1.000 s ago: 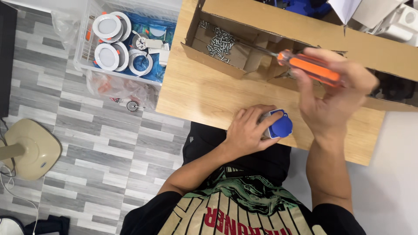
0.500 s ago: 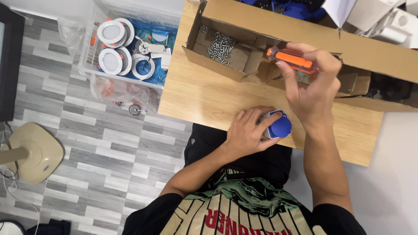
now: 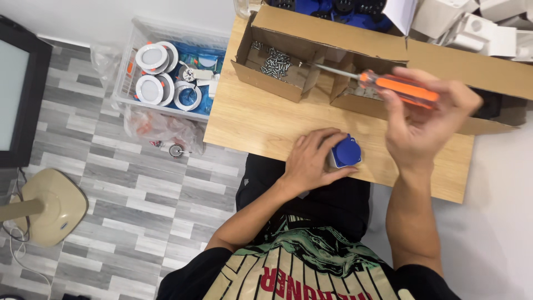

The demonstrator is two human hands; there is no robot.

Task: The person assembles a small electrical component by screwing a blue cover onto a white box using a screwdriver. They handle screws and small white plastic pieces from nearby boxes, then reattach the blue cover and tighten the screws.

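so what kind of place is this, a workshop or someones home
Probably a small home workshop for assembly work. A cardboard box on the wooden table holds loose screws, the right hand holds an orange-handled screwdriver, and a plastic crate of round white light fittings sits on the floor.

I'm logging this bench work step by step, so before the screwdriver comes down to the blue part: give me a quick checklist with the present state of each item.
1. Left hand steadies the blue socket part on the wooden table: ok.
2. Right hand grips the orange-handled screwdriver: ok.
3. Screwdriver tip near the blue part: not ok, it points over the cardboard box.
4. Screws at hand in the box compartment: ok.
5. Screw already on the tip: cannot tell.
6. Left fingers off the blue top face: ok.
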